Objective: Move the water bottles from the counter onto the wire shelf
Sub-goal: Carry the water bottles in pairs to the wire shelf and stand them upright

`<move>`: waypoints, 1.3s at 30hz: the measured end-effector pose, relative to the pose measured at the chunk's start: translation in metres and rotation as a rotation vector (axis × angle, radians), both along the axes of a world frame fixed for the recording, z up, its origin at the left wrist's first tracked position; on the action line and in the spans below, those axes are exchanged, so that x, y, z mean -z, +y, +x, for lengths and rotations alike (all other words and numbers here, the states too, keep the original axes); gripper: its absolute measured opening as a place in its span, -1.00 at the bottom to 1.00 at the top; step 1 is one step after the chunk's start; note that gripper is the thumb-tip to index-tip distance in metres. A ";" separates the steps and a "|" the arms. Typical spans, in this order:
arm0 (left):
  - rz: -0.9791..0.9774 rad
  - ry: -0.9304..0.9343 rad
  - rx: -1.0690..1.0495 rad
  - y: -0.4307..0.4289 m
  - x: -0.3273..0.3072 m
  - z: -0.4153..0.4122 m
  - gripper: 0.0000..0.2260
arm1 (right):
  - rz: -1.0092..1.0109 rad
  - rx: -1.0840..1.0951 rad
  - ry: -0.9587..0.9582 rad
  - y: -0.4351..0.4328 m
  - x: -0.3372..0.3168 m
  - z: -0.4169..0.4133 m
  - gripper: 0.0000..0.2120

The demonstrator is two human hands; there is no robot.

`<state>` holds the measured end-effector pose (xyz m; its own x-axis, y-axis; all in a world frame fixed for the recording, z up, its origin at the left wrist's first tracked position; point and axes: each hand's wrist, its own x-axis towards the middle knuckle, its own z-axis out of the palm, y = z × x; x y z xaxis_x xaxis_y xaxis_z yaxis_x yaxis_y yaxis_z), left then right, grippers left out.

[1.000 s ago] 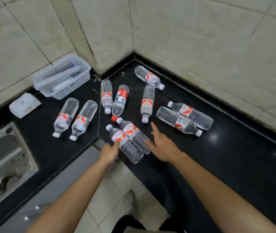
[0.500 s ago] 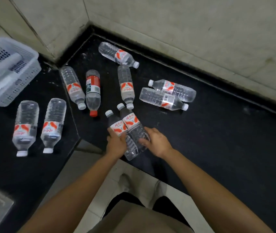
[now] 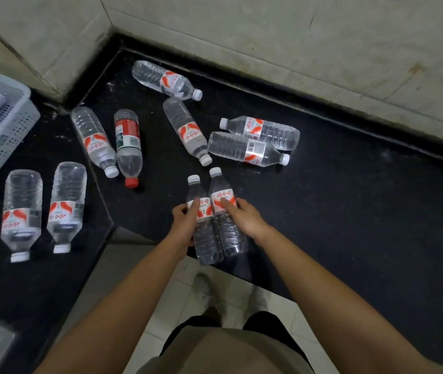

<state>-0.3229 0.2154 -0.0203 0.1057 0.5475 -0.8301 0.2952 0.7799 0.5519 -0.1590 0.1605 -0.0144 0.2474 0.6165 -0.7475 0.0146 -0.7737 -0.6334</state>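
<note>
Two water bottles point(image 3: 216, 225) lie side by side at the near edge of the desk point(image 3: 349, 211), touching, caps pointing far, long axes running near to far. The left hand point(image 3: 185, 222) wraps the left one; the right hand point(image 3: 244, 218) wraps the right one. Eight more bottles lie scattered farther and left. The wire shelf is not in view.

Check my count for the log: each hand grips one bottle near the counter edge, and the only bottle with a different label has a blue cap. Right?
Not quite: in the head view the odd-label bottle has a red cap, not blue. The rest holds: left hand and right hand each grip one bottle near the counter edge.
</note>
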 end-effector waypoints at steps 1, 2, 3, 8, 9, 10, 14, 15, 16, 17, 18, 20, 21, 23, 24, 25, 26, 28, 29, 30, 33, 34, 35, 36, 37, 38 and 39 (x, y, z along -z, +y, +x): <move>-0.023 -0.012 -0.006 0.001 0.001 0.001 -0.47 | -0.017 0.023 -0.018 0.004 0.002 -0.005 -0.23; -0.042 -0.035 -0.012 0.001 0.003 0.002 -0.45 | -0.042 0.043 -0.029 0.006 0.004 -0.008 -0.15; -0.055 -0.069 -0.019 0.001 0.007 0.002 -0.47 | -0.076 0.066 -0.030 0.008 0.005 -0.010 -0.06; -0.080 -0.051 -0.052 0.000 0.018 0.013 -0.15 | -0.203 0.018 -0.098 0.010 0.012 -0.009 0.02; -0.075 -0.002 -0.025 -0.001 0.018 0.016 -0.05 | -0.201 0.023 -0.094 0.009 0.015 -0.008 0.00; -0.062 0.024 -0.007 -0.002 0.018 0.017 -0.03 | -0.189 0.047 -0.066 0.008 0.017 -0.006 -0.02; -0.027 0.001 -0.023 -0.006 0.018 0.020 -0.36 | -0.114 0.236 0.105 -0.003 0.020 0.001 -0.19; -0.023 -0.009 -0.011 -0.007 0.017 0.022 -0.41 | -0.096 0.277 0.133 -0.008 0.020 0.002 -0.23; -0.016 -0.018 0.003 -0.009 0.016 0.025 -0.44 | -0.075 0.315 0.157 -0.013 0.020 0.004 -0.27; -0.007 -0.022 0.017 -0.011 0.014 0.029 -0.45 | -0.054 0.348 0.173 -0.018 0.019 0.005 -0.29; 0.003 -0.028 0.031 -0.014 0.012 0.033 -0.44 | -0.038 0.378 0.180 -0.023 0.018 0.008 -0.31; 0.012 -0.047 0.063 -0.021 0.007 0.042 -0.42 | -0.011 0.435 0.191 -0.032 0.015 0.015 -0.33; 0.016 -0.067 0.077 -0.025 0.002 0.048 -0.42 | 0.004 0.457 0.203 -0.036 0.010 0.021 -0.34; 0.025 -0.123 0.074 -0.029 -0.008 0.060 -0.44 | 0.047 0.471 0.221 -0.040 -0.001 0.032 -0.39; 0.031 -0.153 0.076 -0.029 -0.016 0.068 -0.44 | 0.077 0.485 0.218 -0.043 -0.009 0.039 -0.43; 0.041 -0.183 0.086 -0.030 -0.025 0.077 -0.44 | 0.109 0.509 0.207 -0.045 -0.020 0.046 -0.50; 0.061 -0.216 0.103 -0.029 -0.036 0.087 -0.44 | 0.145 0.537 0.190 -0.047 -0.031 0.054 -0.54; 0.128 -0.287 0.143 -0.027 -0.064 0.106 -0.42 | 0.226 0.573 0.152 -0.049 -0.060 0.067 -0.48; 0.165 -0.334 0.158 -0.025 -0.080 0.116 -0.42 | 0.275 0.586 0.119 -0.049 -0.077 0.074 -0.46; 0.195 -0.389 0.171 -0.022 -0.096 0.125 -0.42 | 0.332 0.605 0.081 -0.050 -0.095 0.079 -0.50; 0.260 -0.548 0.269 -0.020 -0.145 0.151 -0.41 | 0.489 0.671 -0.043 -0.062 -0.149 0.091 -0.61; 0.280 -0.587 0.310 -0.021 -0.160 0.159 -0.40 | 0.539 0.692 -0.079 -0.069 -0.166 0.094 -0.65; 0.302 -0.619 0.350 -0.024 -0.173 0.167 -0.40 | 0.581 0.718 -0.106 -0.077 -0.181 0.097 -0.69; 0.325 -0.651 0.390 -0.028 -0.185 0.175 -0.39 | 0.613 0.758 -0.137 -0.087 -0.194 0.101 -0.68; 0.343 -0.682 0.426 -0.034 -0.197 0.183 -0.38 | 0.640 0.803 -0.170 -0.098 -0.205 0.105 -0.62; 0.351 -0.724 0.454 -0.043 -0.208 0.191 -0.37 | 0.667 0.848 -0.204 -0.110 -0.217 0.108 -0.51; 0.359 -0.778 0.484 -0.053 -0.220 0.198 -0.37 | 0.703 0.895 -0.231 -0.122 -0.225 0.111 -0.44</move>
